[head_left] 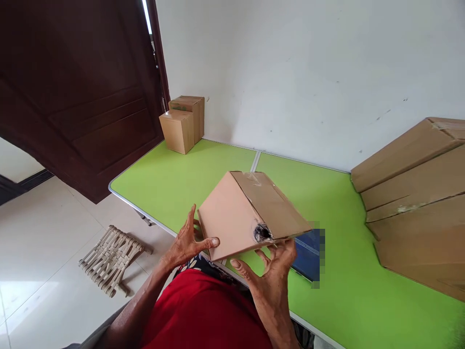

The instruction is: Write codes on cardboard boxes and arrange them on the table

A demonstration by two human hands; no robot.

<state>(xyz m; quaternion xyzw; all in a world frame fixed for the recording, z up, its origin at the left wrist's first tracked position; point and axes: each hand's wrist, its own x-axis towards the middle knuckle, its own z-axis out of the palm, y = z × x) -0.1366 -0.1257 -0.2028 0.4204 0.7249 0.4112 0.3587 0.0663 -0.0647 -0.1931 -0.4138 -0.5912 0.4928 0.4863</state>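
A brown cardboard box (250, 213) is held tilted above the near edge of the green table (174, 179). It has clear tape on its top and a dark torn hole at its near corner. My left hand (187, 242) grips its left near side, thumb pressed on the face. My right hand (272, 266) supports its underside near the torn corner, fingers curled under the edge.
Two small cardboard boxes (183, 123) stand at the table's far left corner by a dark wooden door (76, 92). A stack of large flat cartons (414, 198) lies at the right. A dark blue object (308, 254) sits under the box. A woven stool (111, 259) lies on the tiled floor.
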